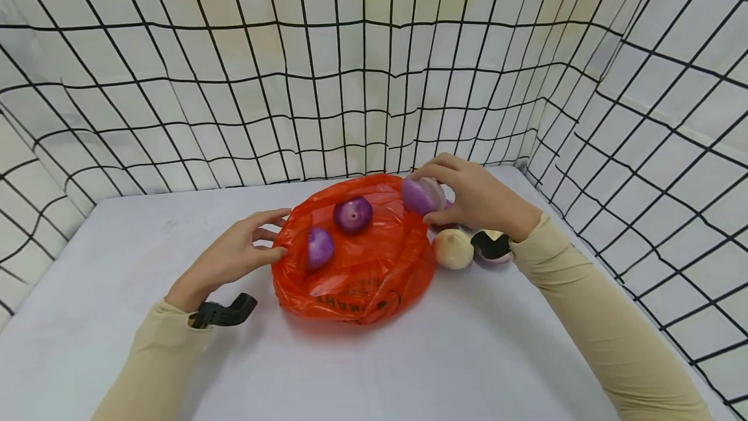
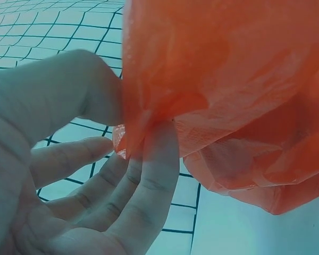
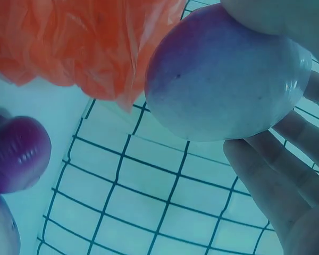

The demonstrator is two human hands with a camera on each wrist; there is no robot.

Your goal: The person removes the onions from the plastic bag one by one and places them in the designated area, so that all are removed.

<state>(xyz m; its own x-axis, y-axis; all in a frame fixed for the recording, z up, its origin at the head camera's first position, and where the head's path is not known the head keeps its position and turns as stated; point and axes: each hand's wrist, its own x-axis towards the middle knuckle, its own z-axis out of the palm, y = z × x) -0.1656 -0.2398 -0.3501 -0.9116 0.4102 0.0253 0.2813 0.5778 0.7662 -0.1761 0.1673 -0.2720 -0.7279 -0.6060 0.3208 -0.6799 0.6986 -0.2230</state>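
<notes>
A red plastic bag (image 1: 362, 278) stands with its mouth spread wide on the white table. Two purple onions, one deeper in colour (image 1: 353, 214) and one nearer the left wall (image 1: 319, 248), lie inside it. My left hand (image 1: 242, 249) pinches the bag's left rim between thumb and fingers; in the left wrist view the thin red film (image 2: 202, 64) passes between them. With thumb and fingertips, my right hand (image 1: 467, 190) holds a purple-and-white onion (image 1: 422, 195) at the bag's right rim. The right wrist view shows this onion (image 3: 223, 79) large, beside the red bag (image 3: 90, 48).
Just right of the bag sit a pale yellow onion (image 1: 453, 249) and other onions, partly hidden under my right wrist. White walls with a black grid net (image 1: 362, 70) rise behind and at both sides of the table (image 1: 374, 369).
</notes>
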